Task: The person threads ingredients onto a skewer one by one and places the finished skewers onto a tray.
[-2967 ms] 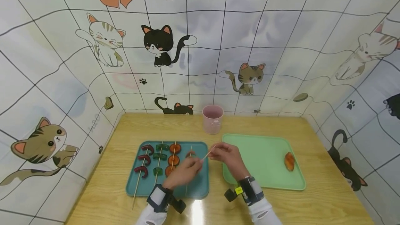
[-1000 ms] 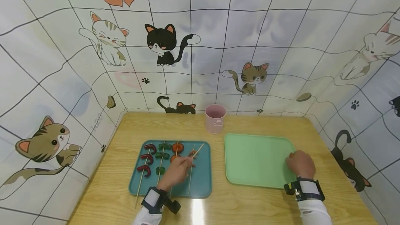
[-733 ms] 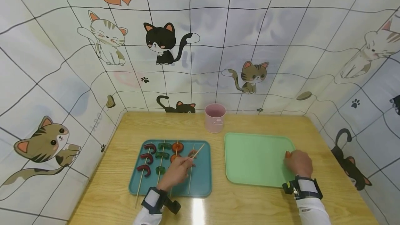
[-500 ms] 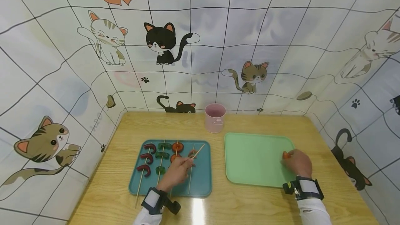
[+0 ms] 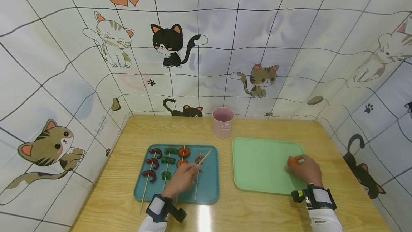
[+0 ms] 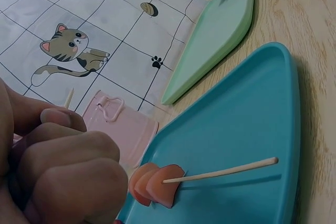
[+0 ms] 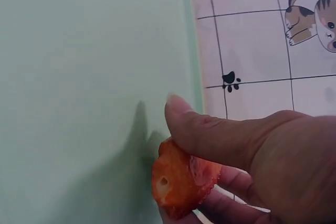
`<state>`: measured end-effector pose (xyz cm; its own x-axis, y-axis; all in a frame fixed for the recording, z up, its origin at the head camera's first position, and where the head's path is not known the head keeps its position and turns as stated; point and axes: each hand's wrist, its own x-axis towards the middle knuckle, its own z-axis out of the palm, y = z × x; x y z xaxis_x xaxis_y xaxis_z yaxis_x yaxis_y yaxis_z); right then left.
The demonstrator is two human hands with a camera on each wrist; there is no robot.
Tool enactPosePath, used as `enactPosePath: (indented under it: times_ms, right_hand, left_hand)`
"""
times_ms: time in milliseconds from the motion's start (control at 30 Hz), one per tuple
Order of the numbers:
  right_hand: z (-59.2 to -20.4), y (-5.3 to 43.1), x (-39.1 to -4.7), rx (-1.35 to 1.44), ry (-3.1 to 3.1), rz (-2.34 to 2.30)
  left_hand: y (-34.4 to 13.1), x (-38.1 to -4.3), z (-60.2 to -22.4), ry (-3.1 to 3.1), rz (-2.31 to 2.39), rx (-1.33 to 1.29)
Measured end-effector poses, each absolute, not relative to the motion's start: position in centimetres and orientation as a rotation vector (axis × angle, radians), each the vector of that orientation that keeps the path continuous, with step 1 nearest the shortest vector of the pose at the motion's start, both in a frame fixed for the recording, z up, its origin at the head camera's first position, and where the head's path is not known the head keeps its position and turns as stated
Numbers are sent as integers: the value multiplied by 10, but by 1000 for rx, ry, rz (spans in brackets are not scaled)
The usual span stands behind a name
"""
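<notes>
Over the blue-green tray (image 5: 209, 189), my left hand (image 5: 181, 180) grips a wooden skewer (image 5: 206, 155), its bare tip pointing up and to the right. The left wrist view shows the fingers curled tight. My right hand (image 5: 307, 170) pinches an orange-brown food piece (image 5: 292, 161) between thumb and fingers, over the right side of the green tray (image 5: 257, 164). A small hole shows in the piece's near face in the right wrist view. Beneath the left hand lies a skewer with pink slices (image 6: 164, 182).
The blue-green tray also holds skewers of dark red curled pieces (image 5: 150, 174), green pieces (image 5: 167, 159) and orange rounds (image 5: 184, 151), the last partly hidden by the left hand. A pink cup (image 5: 222, 122) stands at the back, before a cat-patterned cloth wall (image 5: 212, 63).
My right hand left the left hand's side, reached the green tray's right end, picked up the orange-brown piece and shifted slightly left. The left hand moved a little left, still holding the skewer.
</notes>
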<state>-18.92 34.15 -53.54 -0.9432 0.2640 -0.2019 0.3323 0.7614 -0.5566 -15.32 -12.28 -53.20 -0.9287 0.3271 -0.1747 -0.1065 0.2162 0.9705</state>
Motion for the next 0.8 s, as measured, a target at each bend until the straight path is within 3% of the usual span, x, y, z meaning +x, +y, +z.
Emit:
enactPosePath:
  times_ms: [800]
  right_hand:
    - [-496, 257, -192, 79, 2251, -2010]
  left_hand:
    - [-104, -144, -519, 2288, 1662, 383]
